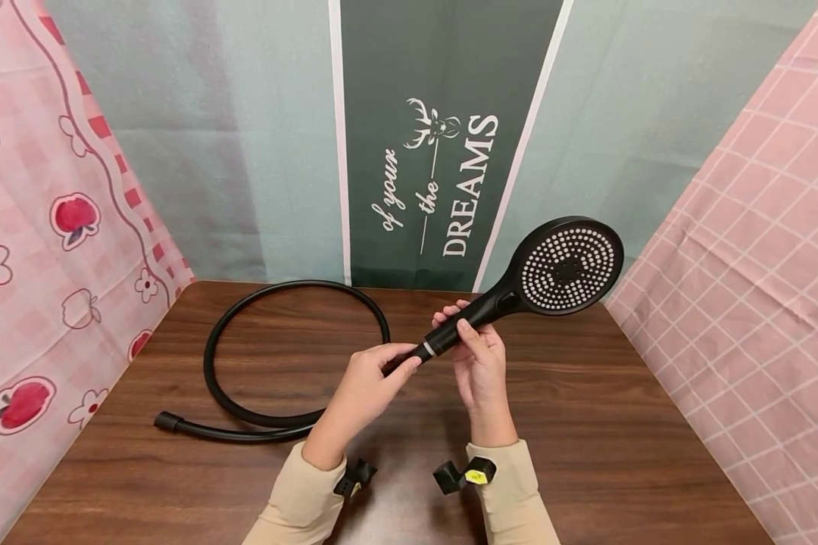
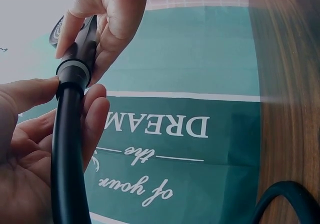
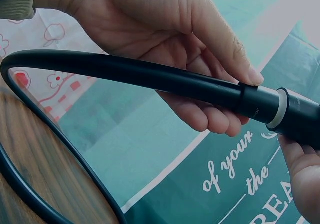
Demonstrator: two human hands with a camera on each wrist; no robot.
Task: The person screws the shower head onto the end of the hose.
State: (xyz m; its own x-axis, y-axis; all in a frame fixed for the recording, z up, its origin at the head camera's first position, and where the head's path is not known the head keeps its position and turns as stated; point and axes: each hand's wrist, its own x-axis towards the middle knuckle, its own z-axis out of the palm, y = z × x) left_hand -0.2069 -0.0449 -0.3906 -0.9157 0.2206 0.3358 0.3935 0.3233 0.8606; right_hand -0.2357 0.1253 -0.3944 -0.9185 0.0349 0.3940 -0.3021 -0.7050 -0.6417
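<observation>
A black shower head with a round face of pale nozzles is held up above the table, tilted to the upper right. My right hand grips its handle, thumb along the front. My left hand pinches the connector of a black hose between thumb and fingers. Connector and handle are in line, with a whitish ring showing where they meet. Whether the thread is fully engaged cannot be seen.
The hose loops over the brown wooden table, its other end fitting lying at the left. Behind hangs a green cloth with white lettering. Pink patterned cloths line both sides.
</observation>
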